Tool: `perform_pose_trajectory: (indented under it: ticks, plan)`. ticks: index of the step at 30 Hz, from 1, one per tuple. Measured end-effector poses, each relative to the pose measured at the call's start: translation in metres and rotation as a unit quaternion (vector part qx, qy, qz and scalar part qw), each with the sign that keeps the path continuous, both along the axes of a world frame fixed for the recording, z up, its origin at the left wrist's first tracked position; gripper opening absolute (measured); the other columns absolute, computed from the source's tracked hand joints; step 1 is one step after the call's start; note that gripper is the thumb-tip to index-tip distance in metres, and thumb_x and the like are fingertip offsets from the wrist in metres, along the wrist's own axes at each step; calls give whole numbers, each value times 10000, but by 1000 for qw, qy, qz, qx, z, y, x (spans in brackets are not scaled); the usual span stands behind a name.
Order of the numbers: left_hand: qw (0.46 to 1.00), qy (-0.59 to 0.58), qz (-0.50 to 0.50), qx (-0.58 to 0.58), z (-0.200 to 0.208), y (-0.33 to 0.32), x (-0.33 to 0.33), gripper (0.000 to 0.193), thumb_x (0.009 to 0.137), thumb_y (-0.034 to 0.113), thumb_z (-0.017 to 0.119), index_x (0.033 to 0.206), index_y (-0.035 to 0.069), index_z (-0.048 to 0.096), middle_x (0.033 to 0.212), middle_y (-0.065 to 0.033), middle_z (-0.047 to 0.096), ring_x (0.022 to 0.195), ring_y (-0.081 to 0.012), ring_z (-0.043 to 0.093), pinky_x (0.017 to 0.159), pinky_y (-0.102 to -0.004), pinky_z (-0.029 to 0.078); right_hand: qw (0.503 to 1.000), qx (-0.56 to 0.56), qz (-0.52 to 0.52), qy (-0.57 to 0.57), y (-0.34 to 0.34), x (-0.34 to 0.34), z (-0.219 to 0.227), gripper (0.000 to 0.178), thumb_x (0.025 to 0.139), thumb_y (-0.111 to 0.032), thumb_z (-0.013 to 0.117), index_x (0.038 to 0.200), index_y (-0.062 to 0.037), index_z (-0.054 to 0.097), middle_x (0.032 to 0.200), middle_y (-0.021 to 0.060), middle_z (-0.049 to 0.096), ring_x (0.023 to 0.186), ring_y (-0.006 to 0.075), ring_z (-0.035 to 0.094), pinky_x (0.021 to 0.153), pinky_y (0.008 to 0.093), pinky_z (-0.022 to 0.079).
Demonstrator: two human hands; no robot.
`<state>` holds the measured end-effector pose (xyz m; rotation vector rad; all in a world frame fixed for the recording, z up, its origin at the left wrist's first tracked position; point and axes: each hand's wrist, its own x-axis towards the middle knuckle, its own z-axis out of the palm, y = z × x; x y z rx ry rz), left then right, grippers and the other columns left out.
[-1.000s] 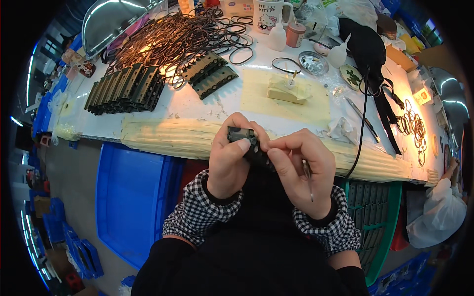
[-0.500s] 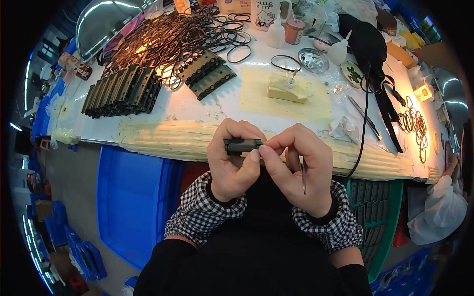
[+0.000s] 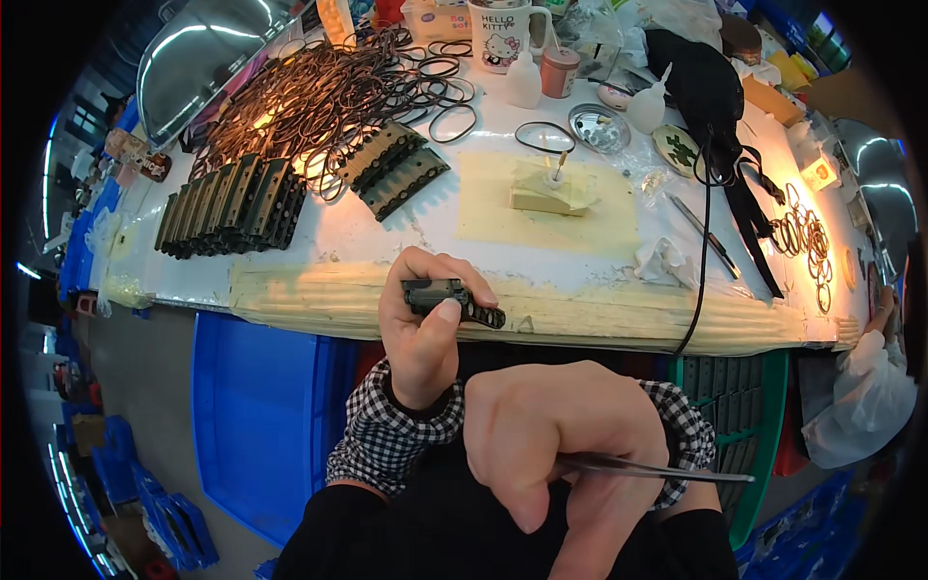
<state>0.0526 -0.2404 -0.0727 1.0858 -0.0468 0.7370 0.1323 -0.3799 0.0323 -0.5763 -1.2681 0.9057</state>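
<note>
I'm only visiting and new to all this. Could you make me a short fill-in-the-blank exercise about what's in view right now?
1. The thin metal tool is held in the person's ____ hand.
2. The checked cuffs are black and ____.
3. The large tray at the person's left is ____.
4. The parts-filled tray at the person's right is ____.

Missing words: right; white; blue; green.

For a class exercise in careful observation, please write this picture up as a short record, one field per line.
Left hand: holds a dark green part
Right hand: holds a thin metal tool, away from that part
Bench: row of green pieces, heap of dark loops, yellow block
Lower left: blue tray
Lower right: green tray
</note>
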Motion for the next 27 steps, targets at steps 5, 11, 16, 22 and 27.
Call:
perform_pose_trajectory:
  ticks: [5, 11, 16, 22, 27]
  plan:
    - [990, 15, -62, -123, 6, 1, 0, 189, 834, 179, 541, 935, 59, 435, 817, -135, 571, 784, -211, 535, 792, -349, 433, 981, 164, -37, 93, 19, -8, -18, 624, 499, -446, 849, 800, -62, 460, 750, -1, 383, 716, 156, 331, 762, 312, 312]
    - [940, 27, -173, -293, 7, 0, 15, 176, 821, 269, 535, 868, 121, 451, 780, -63, 534, 760, -201, 510, 869, -382, 361, 983, 62, -106, 135, -14, -10, -9, 439, 623, -289, 899, 790, -25, 591, 789, 38, 552, 662, 137, 473, 522, 258, 381]
    - [911, 45, -233, -338, 6, 9, 29, 204, 832, 254, 513, 970, 105, 517, 776, -21, 511, 742, -170, 496, 924, -402, 376, 974, 64, -177, 125, -21, 14, -6, 360, 752, -266, 818, 838, -3, 587, 764, 47, 533, 630, 112, 458, 504, 246, 365]
    - [894, 61, -263, -357, 6, 11, 45, 181, 846, 279, 510, 936, 123, 497, 762, -34, 526, 756, -187, 522, 924, -422, 384, 747, -144, -576, -300, 15, 100, -31, 132, 816, -70, 689, 920, -4, 639, 743, 53, 532, 639, 134, 506, 549, 266, 386]
    - [885, 46, -281, -369, 1, 12, 47, 195, 850, 295, 532, 950, 133, 490, 769, -44, 546, 754, -205, 546, 914, -431, 393, 710, -188, -570, -368, 35, 124, -60, 122, 814, -68, 687, 920, -13, 662, 728, 39, 538, 615, 115, 458, 511, 247, 343]
